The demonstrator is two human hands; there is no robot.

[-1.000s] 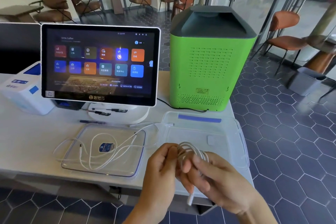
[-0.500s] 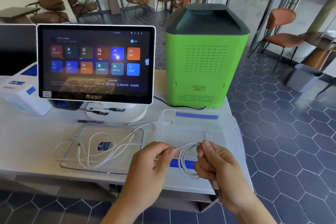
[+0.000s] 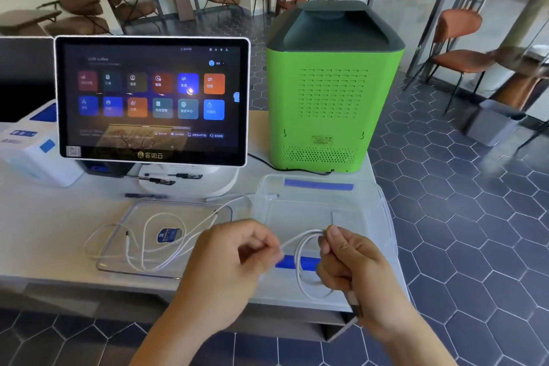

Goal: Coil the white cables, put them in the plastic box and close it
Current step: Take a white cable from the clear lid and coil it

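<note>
We are holding a thin white cable [image 3: 300, 269] in front of us, over the near edge of the pale tabletop [image 3: 44, 226]. Our right hand [image 3: 355, 264] is pinching the top of a small hanging loop of that cable, its fingers [image 3: 334, 236] closed tight on the strands, while a plug end is poking out below the same fist. Our left hand [image 3: 237, 258] is gripping the free run of the cable between thumb and forefinger, so a short stretch is spanning the gap between the two hands.

Behind the loop, the clear rectangular plastic box [image 3: 383, 217] with blue strips on its near and far rims is sitting open on the tabletop. Just to its left, the clear flat plastic lid [image 3: 118, 261] with a blue sticker at its middle is lying flat. A second loose white cable [image 3: 139, 252] is sprawling in wide curves across that lid and spilling onto the tabletop on its left side, with one end trailing toward the box.

Farther back, a white-framed touchscreen terminal [image 3: 153, 101] is showing coloured tiles, and a tall green machine with a dark grey top [image 3: 332, 92] is standing behind the box. A white and blue printer-like device [image 3: 32, 151] is sitting at the far left.
</note>
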